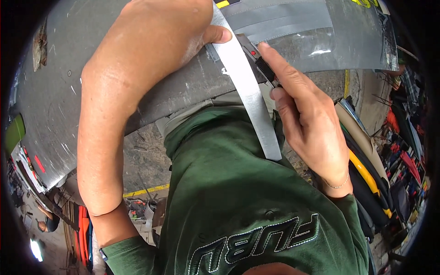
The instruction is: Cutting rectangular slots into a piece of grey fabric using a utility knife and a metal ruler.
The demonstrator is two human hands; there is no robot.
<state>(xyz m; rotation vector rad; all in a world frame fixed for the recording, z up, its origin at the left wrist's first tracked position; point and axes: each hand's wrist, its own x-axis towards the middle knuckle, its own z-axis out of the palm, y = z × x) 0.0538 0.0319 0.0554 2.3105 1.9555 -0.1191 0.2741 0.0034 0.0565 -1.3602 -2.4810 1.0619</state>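
A grey table [59, 119] is carrying a stitched grey sheet [284, 18], far right. A metal straightedge [247, 85] is slanting across the table's near edge. The left hand [167, 30] is laying its thumb on it, grip otherwise untellable; the right hand [311, 112], just right, is grasping a utility knife [265, 69].

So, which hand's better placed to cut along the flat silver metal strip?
Right hand, probably: it holds the grey-and-black utility knife beside the strip; the left hand has its thumb on it.

One knife [264, 67], one strip [247, 85]
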